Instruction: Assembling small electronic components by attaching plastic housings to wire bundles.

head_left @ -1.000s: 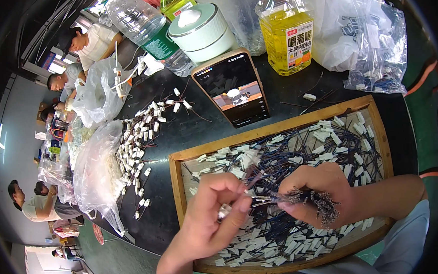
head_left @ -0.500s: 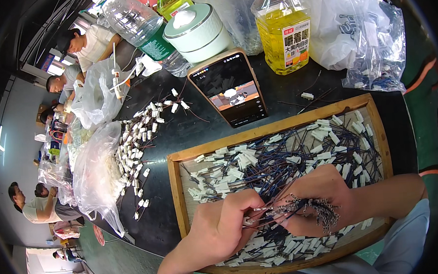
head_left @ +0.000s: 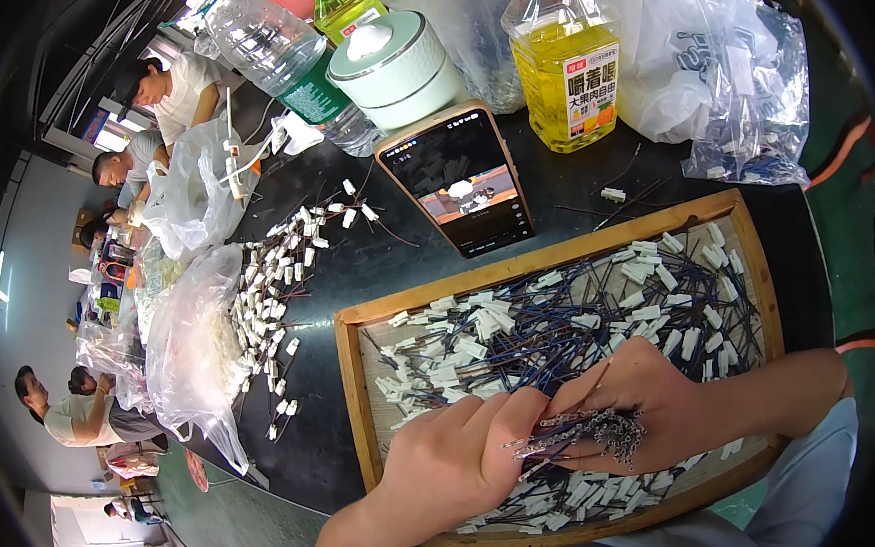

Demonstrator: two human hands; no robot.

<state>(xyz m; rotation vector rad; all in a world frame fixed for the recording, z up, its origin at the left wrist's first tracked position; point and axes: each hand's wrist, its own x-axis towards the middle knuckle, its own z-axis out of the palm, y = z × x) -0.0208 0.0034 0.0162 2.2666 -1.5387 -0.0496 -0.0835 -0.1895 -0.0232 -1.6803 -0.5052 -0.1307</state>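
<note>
My right hand (head_left: pixel 656 401) is closed round a bundle of thin dark wires (head_left: pixel 607 432) whose crimped metal terminals fan out toward me. Pressed up against it on the left, my left hand (head_left: pixel 459 458) is also closed, with several wire ends (head_left: pixel 530 446) showing at its fingertips. How far these wires run inside the fists is hidden. Both hands are above a wood-framed tray (head_left: pixel 537 260), which holds a heap of white plastic connectors (head_left: pixel 444 373) on dark blue and brown wires.
Beyond the tray a phone (head_left: pixel 462 187) leans on a pale green lidded container (head_left: pixel 395 70). Bottles, one of yellow drink (head_left: pixel 571 75), and plastic bags (head_left: pixel 685 58) stand behind. More connectors (head_left: pixel 282 273) lie on the black table at left. Other people sit farther left.
My hands have come together: the left has shifted right and its fingers have curled closer to the bundle. The terminal ends in my right hand have moved left and bunched tighter.
</note>
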